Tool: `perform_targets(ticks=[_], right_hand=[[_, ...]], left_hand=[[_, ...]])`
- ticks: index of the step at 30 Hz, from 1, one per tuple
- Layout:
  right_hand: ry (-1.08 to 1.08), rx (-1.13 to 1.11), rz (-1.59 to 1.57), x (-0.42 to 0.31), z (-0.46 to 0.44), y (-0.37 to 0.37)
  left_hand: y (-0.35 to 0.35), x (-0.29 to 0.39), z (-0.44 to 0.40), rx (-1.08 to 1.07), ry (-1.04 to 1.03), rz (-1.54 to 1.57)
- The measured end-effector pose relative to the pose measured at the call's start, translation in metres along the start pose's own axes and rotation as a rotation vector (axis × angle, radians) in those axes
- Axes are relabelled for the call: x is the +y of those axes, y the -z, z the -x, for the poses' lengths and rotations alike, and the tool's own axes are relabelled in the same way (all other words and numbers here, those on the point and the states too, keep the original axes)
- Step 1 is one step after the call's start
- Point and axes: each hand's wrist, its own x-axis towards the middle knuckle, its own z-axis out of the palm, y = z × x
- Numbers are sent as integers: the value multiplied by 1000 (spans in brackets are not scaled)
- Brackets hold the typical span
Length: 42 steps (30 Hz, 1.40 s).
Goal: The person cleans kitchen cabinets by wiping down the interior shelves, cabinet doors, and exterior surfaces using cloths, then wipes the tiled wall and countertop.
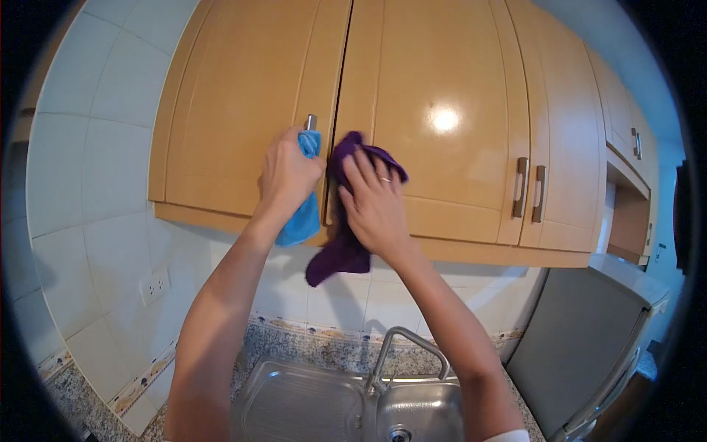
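Clamping one blue fabric cloth [300, 222] over one metal handle [311, 122] with the left hand [287, 169] while pressing one purple fabric cloth [342, 258] under the flattened right hand [374, 210] against one tan wooden door [449, 166].

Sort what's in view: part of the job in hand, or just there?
In the job:
- blue cloth, in the left hand
- purple cloth, under the right hand
- cabinet doors behind both

Just there:
- faucet
- sink
- wall socket
- grey fridge
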Motion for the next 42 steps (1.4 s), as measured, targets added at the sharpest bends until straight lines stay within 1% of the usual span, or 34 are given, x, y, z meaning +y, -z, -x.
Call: perform_targets(ticks=[1,2,4,5,6,7,8,10,11,12,13,14,15,16,17,19,20,21,23,24,26,27,28,29,30,31,32,34,36,38,40,42], right_hand=[[35,22,84,5,-18,-21],[32,83,79,12,-41,-34],[45,200,99,28,-94,-47],[-13,175,77,33,-121,-49],[-14,291,106,42,-148,-61],[-24,336,41,50,-173,-67],[-150,279,-153,52,-194,-55],[-287,578,-947,46,-212,-33],[-283,582,-949,39,-216,-24],[-189,549,-1165,30,-217,-14],[-93,506,-1373,22,-217,-4],[-75,473,-1192,2,-203,3],[-70,204,-1181,-6,-195,-2],[49,484,-748,-14,-183,-32],[54,443,-698,-25,-153,-29],[39,406,-846,-30,-91,-37],[4,300,-875,-29,-56,-27],[52,188,-651,-16,-23,-19],[248,-27,-168,23,14,4],[253,-73,-15,48,29,5],[221,-102,99,93,40,41],[173,-17,220,128,44,48],[49,-43,356,150,41,73],[25,55,554,175,38,89],[-86,22,671,195,34,99],[-95,88,714,204,26,102],[-70,65,828,213,18,101],[-83,109,683,211,-12,82],[-111,188,490,191,-52,49],[58,244,477,163,-88,20],[132,223,443,122,-118,-5],[231,202,340,77,-130,-25]], left_hand=[[6,2,0,-27,11,17],[13,6,0,-55,20,33],[35,14,2,-40,5,60],[46,17,4,-34,6,80],[55,20,5,-29,-5,78],[64,22,5,-55,28,157],[72,24,6,-82,65,235],[84,29,6,-76,63,217],[87,30,6,-81,68,202],[86,27,5,-77,66,203],[82,23,4,-53,13,190],[76,18,4,-39,-33,181],[69,13,4,-51,-19,193],[62,8,3,-19,-61,193],[57,5,4,14,-103,194],[52,11,7,-12,-74,202],[48,14,8,-27,-59,193],[43,15,9,-43,-66,210],[33,15,11,1,-104,70],[29,16,12,-9,-105,80],[26,16,12,-45,-47,68],[23,13,12,-43,-38,67],[18,10,13,31,-107,13],[15,6,13,105,-178,-44],[14,6,13,105,-168,-54],[12,7,13,119,-189,-53],[12,7,13,134,-210,-51],[12,4,11,142,-208,-75],[17,4,10,153,-213,-91],[28,10,11,61,-95,-6],[38,10,11,65,-98,36],[49,10,10,69,-96,70]])
